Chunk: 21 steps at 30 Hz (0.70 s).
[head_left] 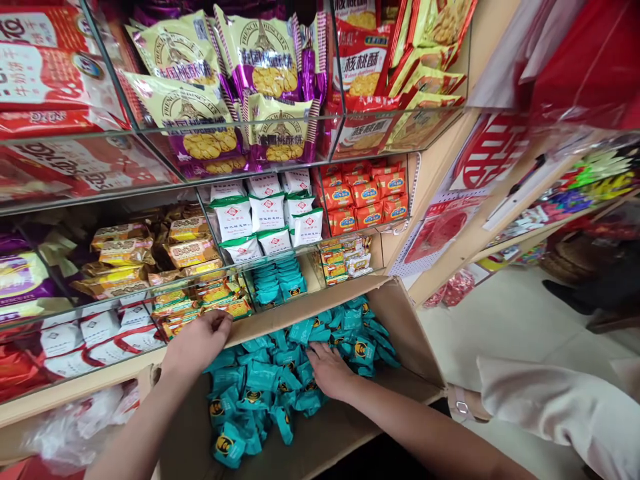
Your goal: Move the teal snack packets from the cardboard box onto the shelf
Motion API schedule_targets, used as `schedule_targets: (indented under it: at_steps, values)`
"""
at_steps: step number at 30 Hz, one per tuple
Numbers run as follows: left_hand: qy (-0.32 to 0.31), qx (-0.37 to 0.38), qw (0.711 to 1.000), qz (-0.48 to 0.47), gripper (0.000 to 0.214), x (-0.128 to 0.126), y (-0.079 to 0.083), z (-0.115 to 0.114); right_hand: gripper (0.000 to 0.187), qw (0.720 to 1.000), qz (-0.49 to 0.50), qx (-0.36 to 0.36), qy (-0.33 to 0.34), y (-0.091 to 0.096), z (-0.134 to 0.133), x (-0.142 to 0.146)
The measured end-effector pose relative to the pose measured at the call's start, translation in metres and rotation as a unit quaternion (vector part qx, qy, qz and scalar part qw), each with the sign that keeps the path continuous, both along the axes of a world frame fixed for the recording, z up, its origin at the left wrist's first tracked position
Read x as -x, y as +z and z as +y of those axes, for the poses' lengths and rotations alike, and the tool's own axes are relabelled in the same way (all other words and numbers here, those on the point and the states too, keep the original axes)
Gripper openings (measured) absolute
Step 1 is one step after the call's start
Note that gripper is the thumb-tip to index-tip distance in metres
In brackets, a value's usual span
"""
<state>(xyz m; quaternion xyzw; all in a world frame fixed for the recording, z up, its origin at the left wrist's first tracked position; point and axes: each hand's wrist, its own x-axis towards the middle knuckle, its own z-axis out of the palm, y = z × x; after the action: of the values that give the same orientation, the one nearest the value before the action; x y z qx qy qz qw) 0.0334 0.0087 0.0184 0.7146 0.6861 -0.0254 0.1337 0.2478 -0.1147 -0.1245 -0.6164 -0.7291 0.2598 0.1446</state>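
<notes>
Open cardboard box (417,347), near side of the shelves; teal packets (265,377) heaped inside, mostly toward its far side. Right hand (330,372) is in the box, on the heap; fingers extended close together, tips partly hidden among packets, so cannot tell whether any is gripped. Left hand (197,343) at the box's far-left rim; fingers curled together, grip on the rim cannot be told. Just beyond the box, stacked teal packs (277,277) on the lower shelf; yellow-green packs (200,297) to their left.
</notes>
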Motion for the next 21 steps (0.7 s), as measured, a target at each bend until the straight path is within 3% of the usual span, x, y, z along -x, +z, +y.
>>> schedule_targets:
  at_steps: [3,7,10,12,14,16,21]
  values:
    - [-0.006,-0.008,1.0,0.001,0.039,0.001,-0.003,0.0,0.042,0.999,-0.047,-0.005,0.026,-0.013,-0.002,0.002]
    - [-0.009,-0.076,0.996,-0.038,0.038,0.002,0.001,-0.005,0.023,0.995,-0.088,-0.014,0.047,-0.009,0.0,0.005]
    - [-0.103,-0.242,0.956,-0.126,0.034,0.0,0.004,-0.026,0.015,0.995,-0.093,-0.026,0.035,-0.002,0.001,0.001]
    - [-0.191,-0.298,0.917,-0.185,0.029,-0.003,-0.001,-0.05,0.012,0.996,-0.086,-0.027,0.016,0.002,-0.001,-0.006]
    - [-0.245,-0.274,0.899,-0.237,0.027,-0.009,-0.013,-0.077,0.014,0.997,-0.07,-0.021,0.006,0.005,-0.003,-0.015]
    - [-0.254,-0.22,0.897,-0.287,0.026,-0.018,-0.032,-0.099,0.018,0.998,-0.053,-0.013,0.008,0.005,-0.004,-0.021]
    - [-0.13,-0.09,0.892,-0.423,0.028,-0.04,-0.069,-0.116,0.03,0.998,-0.058,0.006,0.017,-0.004,-0.004,-0.011]
